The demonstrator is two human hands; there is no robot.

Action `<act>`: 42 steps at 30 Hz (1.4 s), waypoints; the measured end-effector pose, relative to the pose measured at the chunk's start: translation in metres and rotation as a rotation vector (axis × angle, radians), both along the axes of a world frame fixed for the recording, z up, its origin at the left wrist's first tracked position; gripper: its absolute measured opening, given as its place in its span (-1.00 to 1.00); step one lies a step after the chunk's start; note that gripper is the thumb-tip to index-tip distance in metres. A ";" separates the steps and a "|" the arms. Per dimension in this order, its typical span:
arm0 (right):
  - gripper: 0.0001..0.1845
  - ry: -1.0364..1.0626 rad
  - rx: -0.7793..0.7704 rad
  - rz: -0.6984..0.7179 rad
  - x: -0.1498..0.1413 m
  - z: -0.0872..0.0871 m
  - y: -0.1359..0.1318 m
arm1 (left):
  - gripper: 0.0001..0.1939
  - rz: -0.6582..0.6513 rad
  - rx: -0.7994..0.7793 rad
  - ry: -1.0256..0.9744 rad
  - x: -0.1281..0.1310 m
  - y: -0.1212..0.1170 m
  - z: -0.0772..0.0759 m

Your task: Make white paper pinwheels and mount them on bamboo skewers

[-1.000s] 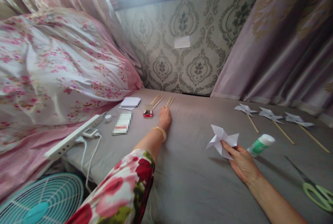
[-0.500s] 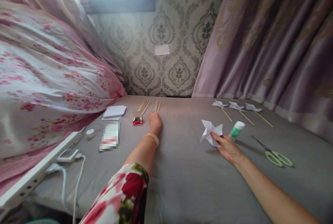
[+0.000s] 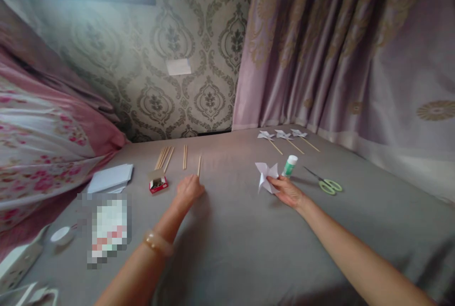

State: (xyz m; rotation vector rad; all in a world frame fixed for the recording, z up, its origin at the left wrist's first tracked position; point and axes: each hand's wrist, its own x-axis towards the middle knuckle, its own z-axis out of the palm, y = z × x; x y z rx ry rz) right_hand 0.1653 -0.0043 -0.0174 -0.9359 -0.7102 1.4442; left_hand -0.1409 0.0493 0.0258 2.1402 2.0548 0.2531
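Gripping stick (image 3: pixel 199 166) with closed left hand (image 3: pixel 190 188), pinching paper pinwheel (image 3: pixel 263 172) in right hand (image 3: pixel 289 193); may crease it by over-squeezing.

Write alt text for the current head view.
A person's right hand holds a white paper pinwheel while the left hand holds a thin wooden stick. On the gray cloth, three pinwheels on sticks, a green-and-white tube and green-handled scissors are at right; loose sticks, an open red box and white paper at left.
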 end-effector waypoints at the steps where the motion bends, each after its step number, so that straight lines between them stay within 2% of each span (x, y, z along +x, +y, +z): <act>1: -0.66 0.002 0.002 -0.003 0.000 0.001 0.000 | -0.80 -0.021 -0.040 0.035 -0.001 -0.013 0.003; 6: -0.62 0.003 0.003 -0.001 0.001 0.004 0.001 | -0.77 -0.190 -0.217 0.167 -0.016 -0.078 0.008; 9: -0.61 0.009 -0.005 0.008 0.002 0.004 0.000 | -0.78 -0.176 -0.245 0.168 -0.022 -0.089 0.017; 12: -0.63 0.008 -0.016 0.018 0.003 0.002 -0.002 | -0.72 -0.130 -0.228 0.117 -0.019 -0.072 0.026; 15: -0.64 -0.011 -0.033 0.040 0.003 0.001 -0.004 | -0.76 -0.079 -0.063 -0.059 -0.009 -0.042 0.027; 20: -0.63 -0.070 -0.039 0.066 0.001 0.002 -0.007 | -0.74 0.095 -0.028 -0.160 0.016 -0.004 0.007; 24: -0.63 -0.088 -0.044 0.088 0.002 0.000 -0.008 | -0.78 0.219 -0.028 -0.240 0.030 0.004 -0.009; 27: -0.62 -0.098 -0.078 0.147 0.003 0.003 -0.006 | -0.89 0.258 -0.004 -0.322 0.035 0.005 -0.010; 30: -0.62 -0.095 -0.065 0.226 0.004 0.023 0.002 | -0.90 0.226 0.047 -0.444 0.047 0.005 0.003; 34: -0.68 0.048 0.149 0.190 0.004 0.079 0.021 | -0.79 0.094 0.123 -0.674 0.083 0.003 0.037; 35: -0.71 0.106 0.212 0.174 0.003 0.093 0.026 | -0.78 0.045 0.153 -0.766 0.094 0.001 0.046; 37: -0.70 0.235 0.331 0.233 -0.001 0.117 0.034 | -0.77 -0.104 0.241 -1.197 0.115 -0.005 0.064; 39: -0.64 0.347 0.432 0.297 -0.008 0.129 0.041 | -0.72 -0.220 0.247 -1.478 0.132 -0.013 0.078; 42: -0.63 0.394 0.493 0.327 -0.023 0.130 0.052 | -0.66 -0.270 0.196 -1.672 0.146 -0.020 0.089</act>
